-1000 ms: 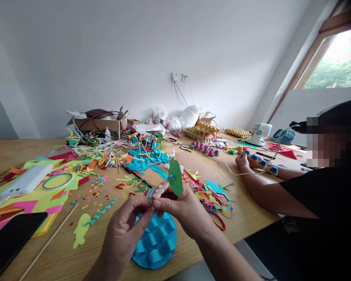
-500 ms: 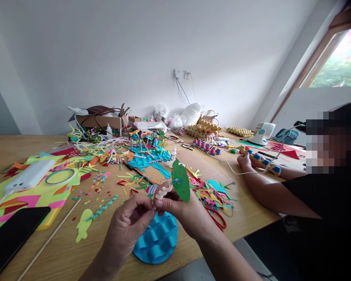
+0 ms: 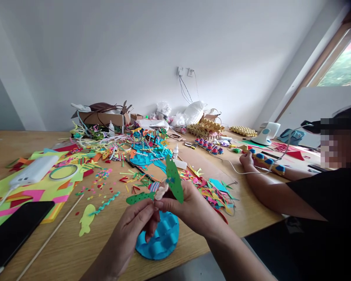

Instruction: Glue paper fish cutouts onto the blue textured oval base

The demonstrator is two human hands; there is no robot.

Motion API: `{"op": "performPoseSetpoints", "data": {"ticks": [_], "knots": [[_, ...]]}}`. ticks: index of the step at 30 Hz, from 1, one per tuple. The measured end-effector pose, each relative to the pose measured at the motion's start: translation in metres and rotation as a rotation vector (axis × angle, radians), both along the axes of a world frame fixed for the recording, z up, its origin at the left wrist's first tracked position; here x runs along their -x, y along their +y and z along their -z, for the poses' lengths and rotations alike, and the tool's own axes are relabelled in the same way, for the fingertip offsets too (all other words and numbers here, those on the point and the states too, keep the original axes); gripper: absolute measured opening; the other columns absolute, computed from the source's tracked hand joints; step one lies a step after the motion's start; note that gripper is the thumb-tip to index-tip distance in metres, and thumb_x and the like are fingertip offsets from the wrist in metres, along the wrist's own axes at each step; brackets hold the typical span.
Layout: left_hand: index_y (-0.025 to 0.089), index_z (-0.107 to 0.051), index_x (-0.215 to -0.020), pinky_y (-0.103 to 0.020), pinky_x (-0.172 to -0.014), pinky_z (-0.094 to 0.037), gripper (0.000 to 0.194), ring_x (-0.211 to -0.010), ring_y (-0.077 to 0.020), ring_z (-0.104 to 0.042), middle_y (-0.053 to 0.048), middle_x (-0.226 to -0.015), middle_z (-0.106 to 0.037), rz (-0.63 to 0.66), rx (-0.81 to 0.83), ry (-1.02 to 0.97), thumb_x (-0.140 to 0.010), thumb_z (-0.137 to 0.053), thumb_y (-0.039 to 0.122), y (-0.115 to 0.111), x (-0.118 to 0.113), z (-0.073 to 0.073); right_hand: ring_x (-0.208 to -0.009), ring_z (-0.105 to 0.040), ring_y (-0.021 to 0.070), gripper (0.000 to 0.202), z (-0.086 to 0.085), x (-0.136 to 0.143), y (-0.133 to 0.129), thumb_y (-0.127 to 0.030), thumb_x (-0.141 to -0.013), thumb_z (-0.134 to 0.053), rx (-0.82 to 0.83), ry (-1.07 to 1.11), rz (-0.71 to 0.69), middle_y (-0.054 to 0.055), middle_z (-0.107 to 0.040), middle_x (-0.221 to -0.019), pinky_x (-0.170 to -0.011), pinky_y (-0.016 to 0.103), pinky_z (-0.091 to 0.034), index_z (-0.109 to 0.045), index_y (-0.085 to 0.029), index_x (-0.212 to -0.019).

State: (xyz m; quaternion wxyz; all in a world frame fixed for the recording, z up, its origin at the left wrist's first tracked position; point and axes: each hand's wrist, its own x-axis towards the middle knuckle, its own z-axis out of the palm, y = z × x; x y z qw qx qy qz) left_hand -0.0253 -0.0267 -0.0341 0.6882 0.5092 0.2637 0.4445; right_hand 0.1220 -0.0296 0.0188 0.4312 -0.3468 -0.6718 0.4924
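Observation:
Both hands meet above a blue round piece with raised bumps [image 3: 160,239]. My right hand [image 3: 185,205] pinches a pale wavy strip [image 3: 161,191], which has a green dotted paper shape [image 3: 174,178] at its upper end. My left hand [image 3: 140,220] is closed at the strip's lower end, its fingertips touching those of my right hand; what it grips is mostly hidden. A second green dotted shape [image 3: 140,198] shows just above my left fingers. Left of the hands, a yellow paper fish [image 3: 87,220] with a turquoise wavy strip [image 3: 107,203] lies on the table.
A black phone [image 3: 20,234], a thin stick [image 3: 51,236] and a white power strip [image 3: 33,171] lie left. Paper scraps [image 3: 219,191] and partly hidden red scissors [image 3: 222,216] are at right. Beyond, another person's hand [image 3: 246,160] holds a painted egg-carton strip [image 3: 267,162].
The second green shape has come into view above my left hand. My left fingers have curled differently, and the upright green shape has tilted and shifted slightly left. The view has shifted a little.

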Motion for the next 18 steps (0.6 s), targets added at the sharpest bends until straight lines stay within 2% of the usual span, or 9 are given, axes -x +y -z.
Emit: {"op": "performPoseSetpoints", "data": {"ticks": [3,7,10,13,18], "knots": [[0.014,-0.059,-0.066,-0.018,-0.042,-0.033,0.033,-0.047,-0.0084,-0.039,0.003,-0.052,-0.045,0.012,0.061,-0.009,-0.073,-0.062,0.047,0.001,-0.001,0.001,-0.063,-0.053,0.0126,0.025,-0.001,-0.001,-0.002,-0.038,-0.077,-0.059,-0.039,-0.133,0.031,-0.001,-0.058,-0.064,-0.061,0.024,-0.042,-0.057,-0.017,-0.065],[0.014,-0.057,-0.064,-0.017,-0.04,-0.03,0.031,-0.045,-0.0074,-0.036,0.003,-0.051,-0.044,0.076,0.17,-0.04,-0.072,-0.064,0.044,-0.001,-0.001,0.006,-0.063,-0.051,0.0118,0.019,0.0,-0.003,-0.006,-0.03,-0.079,-0.057,-0.141,-0.303,0.117,-0.001,-0.057,-0.065,-0.058,0.022,-0.039,-0.058,-0.017,-0.066],[0.014,-0.055,-0.063,-0.017,-0.038,-0.027,0.032,-0.042,-0.0057,-0.034,0.004,-0.047,-0.041,0.123,0.237,-0.053,-0.072,-0.064,0.043,-0.003,-0.001,0.011,-0.058,-0.046,0.0094,0.013,0.0,-0.003,-0.011,-0.02,-0.076,-0.058,-0.174,-0.369,0.157,-0.004,-0.052,-0.06,-0.053,0.019,-0.035,-0.057,-0.016,-0.064],[0.014,-0.054,-0.063,-0.016,-0.035,-0.021,0.037,-0.037,-0.0039,-0.031,0.006,-0.043,-0.039,0.158,0.291,-0.026,-0.067,-0.067,0.048,-0.005,-0.002,0.015,-0.053,-0.04,0.0073,0.017,0.002,-0.001,-0.017,-0.013,-0.072,-0.058,-0.197,-0.464,0.209,-0.005,-0.045,-0.055,-0.05,0.018,-0.031,-0.053,-0.015,-0.056],[0.015,-0.05,-0.062,-0.014,-0.03,-0.013,0.043,-0.032,-0.002,-0.027,0.009,-0.041,-0.035,0.168,0.377,0.016,-0.059,-0.071,0.054,-0.009,-0.003,0.019,-0.053,-0.041,0.0063,0.018,0.009,0.001,-0.019,-0.007,-0.071,-0.054,-0.219,-0.51,0.236,-0.005,-0.046,-0.055,-0.049,0.017,-0.029,-0.053,-0.015,-0.054]]}}
